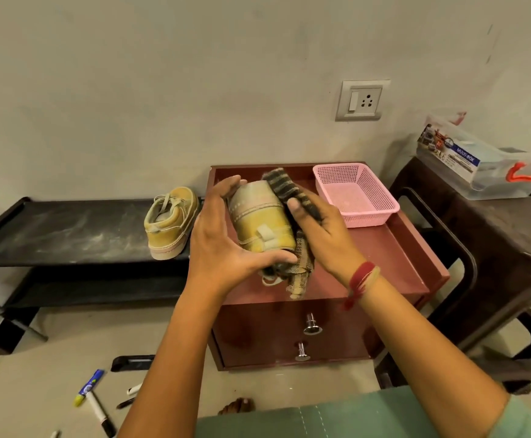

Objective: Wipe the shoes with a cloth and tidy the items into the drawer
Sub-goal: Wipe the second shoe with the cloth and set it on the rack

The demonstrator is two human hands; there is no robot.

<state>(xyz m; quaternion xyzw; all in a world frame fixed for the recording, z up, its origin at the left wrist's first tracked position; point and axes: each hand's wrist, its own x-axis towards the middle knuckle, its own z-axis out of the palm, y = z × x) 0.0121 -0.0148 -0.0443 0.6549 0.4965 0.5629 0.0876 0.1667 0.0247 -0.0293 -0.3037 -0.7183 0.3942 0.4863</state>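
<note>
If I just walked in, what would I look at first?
First, the two hands in the middle: the left hand holds a yellow shoe above the red drawer unit, and the right hand presses a striped cloth against it. Then the other shoe, sitting on the dusty black rack to the left, and the bright pink basket on the unit's far right corner.

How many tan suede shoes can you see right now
2. One tan suede shoe sits on the black shelf; the other shoe is held in the left hand above the red cabinet. None look hidden.
</note>
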